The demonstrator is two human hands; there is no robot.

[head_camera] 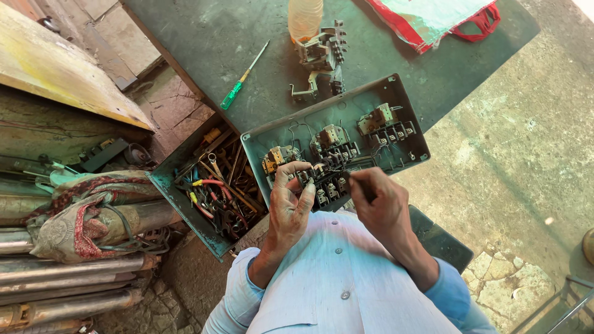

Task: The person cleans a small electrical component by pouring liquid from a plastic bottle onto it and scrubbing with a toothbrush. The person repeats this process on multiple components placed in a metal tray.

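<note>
Nearest the camera, a light blue shirt fills the lower centre, both sleeves reaching forward to the work. Left hand is curled, its fingertips pinching a black terminal block at the near rim of the open grey-green switch box. Right hand is closed around a slim dark tool, whose tip meets the same block; the tool's kind cannot be told. Inside the box, three contactor assemblies sit in a row with thin wires looping between them, leaving little free space within the walls. Box rests tilted on a dark green table, its near edge overhanging toward the body. Just left of it, and touching its corner, an open teal toolbox is crowded with pliers and spanners. Further left, rusted pipes and a patterned cloth bundle crowd the ground. Beyond the box, a detached switch mechanism lies on the table, close to the box's far wall, beside a translucent bottle. A green-handled screwdriver lies apart, near the table's left edge, with bare tabletop around it. A red-trimmed bag occupies the far right corner. Concrete floor lies open to the right.
</note>
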